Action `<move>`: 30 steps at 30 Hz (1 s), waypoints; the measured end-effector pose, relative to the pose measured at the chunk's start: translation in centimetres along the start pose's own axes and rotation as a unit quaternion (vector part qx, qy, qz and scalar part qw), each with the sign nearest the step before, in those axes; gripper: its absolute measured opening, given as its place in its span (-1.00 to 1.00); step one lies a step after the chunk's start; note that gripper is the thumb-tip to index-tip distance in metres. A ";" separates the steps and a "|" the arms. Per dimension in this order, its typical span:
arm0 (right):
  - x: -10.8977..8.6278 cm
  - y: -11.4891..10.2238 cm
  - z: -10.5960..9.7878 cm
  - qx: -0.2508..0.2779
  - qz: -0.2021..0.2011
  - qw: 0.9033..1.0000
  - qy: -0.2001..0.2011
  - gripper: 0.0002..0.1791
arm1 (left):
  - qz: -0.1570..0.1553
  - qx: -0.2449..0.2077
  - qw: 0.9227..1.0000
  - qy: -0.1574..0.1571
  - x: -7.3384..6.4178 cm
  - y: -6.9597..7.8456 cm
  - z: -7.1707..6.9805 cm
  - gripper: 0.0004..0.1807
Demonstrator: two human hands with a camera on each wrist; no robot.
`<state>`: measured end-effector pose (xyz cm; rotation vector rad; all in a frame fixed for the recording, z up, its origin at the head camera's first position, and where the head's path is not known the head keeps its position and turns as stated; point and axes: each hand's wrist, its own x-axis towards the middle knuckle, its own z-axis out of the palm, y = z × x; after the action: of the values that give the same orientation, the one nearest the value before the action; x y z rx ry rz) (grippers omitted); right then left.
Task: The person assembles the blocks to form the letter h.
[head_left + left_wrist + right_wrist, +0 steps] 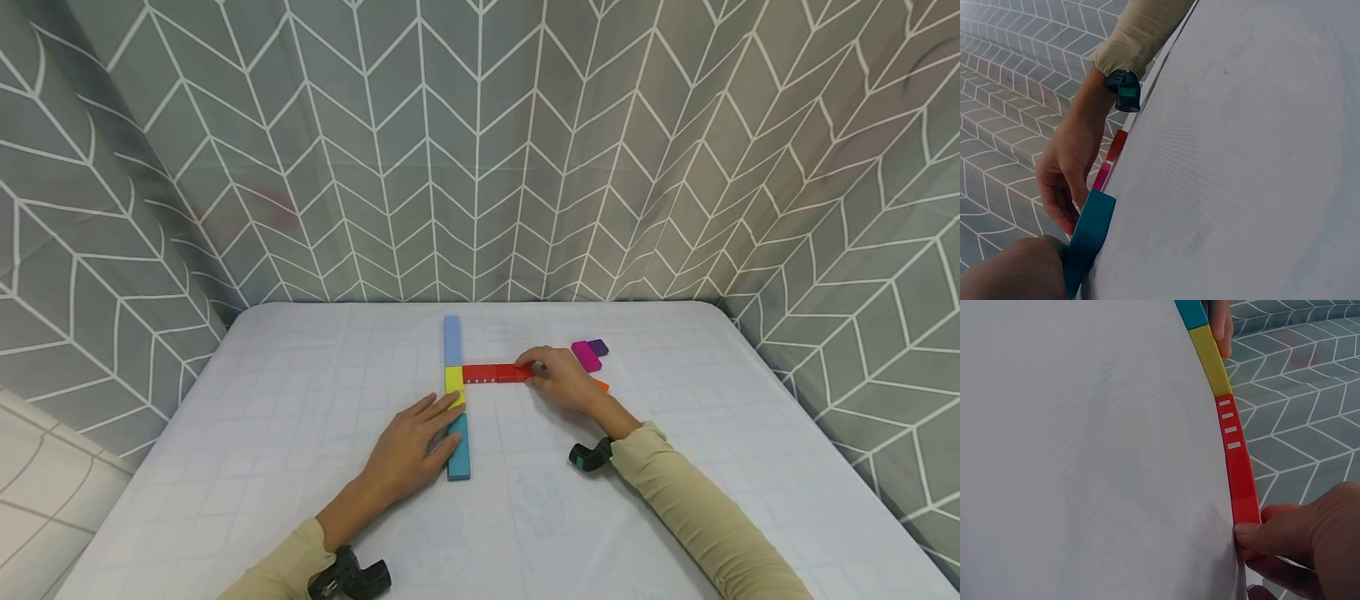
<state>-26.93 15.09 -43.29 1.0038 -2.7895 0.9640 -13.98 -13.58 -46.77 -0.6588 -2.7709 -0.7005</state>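
Red end block (507, 373) lies end to end with the white-marked red block (480, 375), which meets the yellow block (453, 381). Right hand (564, 379): grip pinched on the end block's outer part. Left hand (408, 443): fingers extended over yellow and the teal block (459, 460). Advisable: push straight along the row, lightly, yellow braced. Magenta block (587, 357) near right hand, on bench (525, 525).

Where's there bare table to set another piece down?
The white tabletop looks bare left of the light blue piece, and between the teal piece and the black right-wrist device. It's crowded around the right hand: red row, magenta piece, purple piece, orange piece.
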 end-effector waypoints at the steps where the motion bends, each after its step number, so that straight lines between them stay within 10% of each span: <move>1: 0.0 0.0 0.0 -0.001 0.000 1.000 -0.001 -0.64 | 0.000 0.000 1.000 0.000 0.0 0.0 0.0 -0.45; 30: -2.0 2.1 -3.3 0.006 0.030 0.996 0.088 -0.68 | 0.002 -0.006 1.000 0.004 0.1 0.0 -0.1 -0.46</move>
<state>-27.12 19.34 -42.25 0.7962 -2.6856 1.0217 -14.06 -13.62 -46.67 -0.6611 -2.7597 -0.7186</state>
